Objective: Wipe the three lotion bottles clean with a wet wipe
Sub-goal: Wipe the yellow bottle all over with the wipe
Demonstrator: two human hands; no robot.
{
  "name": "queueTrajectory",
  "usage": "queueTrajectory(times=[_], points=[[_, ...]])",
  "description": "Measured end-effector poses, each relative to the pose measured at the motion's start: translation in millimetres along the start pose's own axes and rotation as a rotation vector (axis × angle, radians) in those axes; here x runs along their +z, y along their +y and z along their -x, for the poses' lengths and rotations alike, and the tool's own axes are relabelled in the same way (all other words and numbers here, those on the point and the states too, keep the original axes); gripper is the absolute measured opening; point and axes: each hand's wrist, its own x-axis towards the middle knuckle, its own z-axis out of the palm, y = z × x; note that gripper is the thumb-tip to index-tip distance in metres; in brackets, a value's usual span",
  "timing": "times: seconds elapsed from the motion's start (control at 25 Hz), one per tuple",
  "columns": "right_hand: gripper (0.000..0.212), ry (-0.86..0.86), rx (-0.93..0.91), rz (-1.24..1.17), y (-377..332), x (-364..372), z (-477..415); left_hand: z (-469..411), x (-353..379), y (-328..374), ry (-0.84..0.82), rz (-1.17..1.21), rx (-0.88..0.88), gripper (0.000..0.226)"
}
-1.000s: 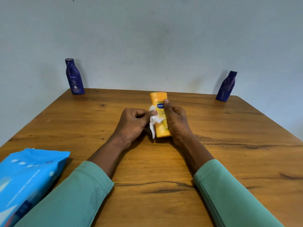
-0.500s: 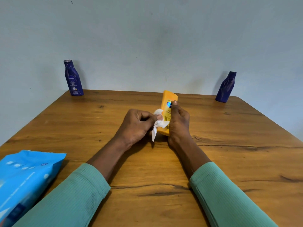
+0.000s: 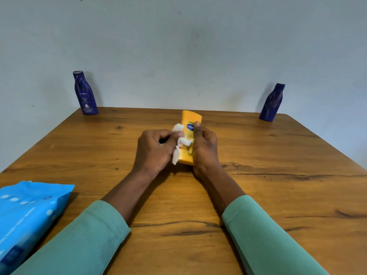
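Wooden table (image 3: 278, 195) against a pale wall (image 3: 178, 46) — left hand (image 3: 155, 149) pinches wipe (image 3: 176, 155), right hand (image 3: 205, 147) grips yellow bottle (image 3: 191, 118).

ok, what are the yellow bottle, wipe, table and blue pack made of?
Yellow bottle: likely plastic, smooth, slight sheen on its face.
Wipe: thin white fabric-like sheet, matte; crumpled, hangs limp.
Table: wood or wood-look veneer, satin; grain, knots, dark cracks.
Pack: soft plastic film, semi-gloss; it creases and sags.
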Motion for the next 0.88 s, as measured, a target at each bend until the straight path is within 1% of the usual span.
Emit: queueTrajectory(times=[0.08,0.12,0.2,0.24,0.32,0.4,0.48,0.56,0.64,0.68,0.76,0.8,0.88], points=[[0.04,0.157,0.042,-0.044,-7,-7,-4,8,10,3,-0.05,-0.071,0.073,0.015],[0.04,0.225,0.08,-0.07,-9,-11,-7,11,13,5,-0.063,-0.063,0.094,0.014],[0.041,0.291,0.216,-0.146,-16,-13,-10,18,20,8,-0.064,-0.02,0.155,0.015],[0.047,0.269,0.301,-0.194,-20,-13,-9,22,22,10,-0.039,-0.022,0.213,0.018],[0.056,0.155,0.459,-0.301,-29,-11,-3,26,26,13,0.03,-0.046,0.336,0.024],[0.053,0.062,0.519,-0.376,-33,-11,2,24,24,14,0.049,-0.057,0.41,0.031],[0.052,0.031,0.505,-0.456,-27,-13,4,21,19,13,-0.023,-0.127,0.47,0.034],[0.059,-0.029,0.464,-0.588,-22,-13,10,19,17,13,-0.133,-0.236,0.528,0.036],[0.063,-0.085,0.453,-0.651,-14,-16,6,18,19,13,-0.194,-0.346,0.566,0.034],[0.065,-0.11,0.441,-0.652,-15,-18,5,17,20,12,-0.197,-0.372,0.572,0.031],[0.057,-0.146,0.415,-0.651,-18,-21,5,18,22,11,-0.148,-0.369,0.578,0.026],[0.052,-0.146,0.396,-0.662,-22,-19,7,20,24,12,-0.1,-0.356,0.575,0.026],[0.049,-0.168,0.349,-0.653,-24,-13,11,27,29,15,0.007,-0.282,0.544,0.024]])
